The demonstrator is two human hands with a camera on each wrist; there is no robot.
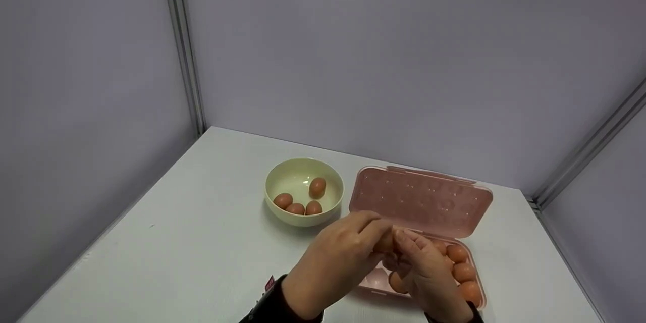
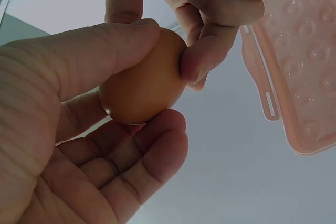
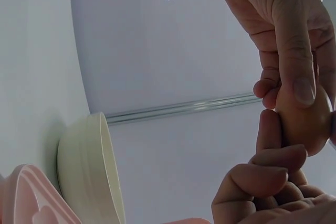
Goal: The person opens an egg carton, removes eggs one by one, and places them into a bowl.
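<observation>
A brown egg point(image 1: 385, 243) is held between both hands above the pink egg carton point(image 1: 421, 202). My left hand point(image 1: 339, 251) grips it, thumb on one side and fingers on the other; the left wrist view shows most of the egg point(image 2: 144, 87) bare. The right hand point(image 1: 429, 275) pinches its other end with thumb and index finger, the remaining fingers curled in. In the right wrist view the egg point(image 3: 304, 124) lies between the two hands' fingertips. Brown eggs point(image 1: 464, 272) fill the carton's right side; the hands hide part of its tray.
Left of the carton stands a pale green bowl point(image 1: 298, 220) with several brown eggs point(image 1: 317, 187) in it. The carton's lid is raised toward the back. A white table point(image 1: 202, 242) carries everything, with grey panels point(image 1: 353, 60) behind and at both sides.
</observation>
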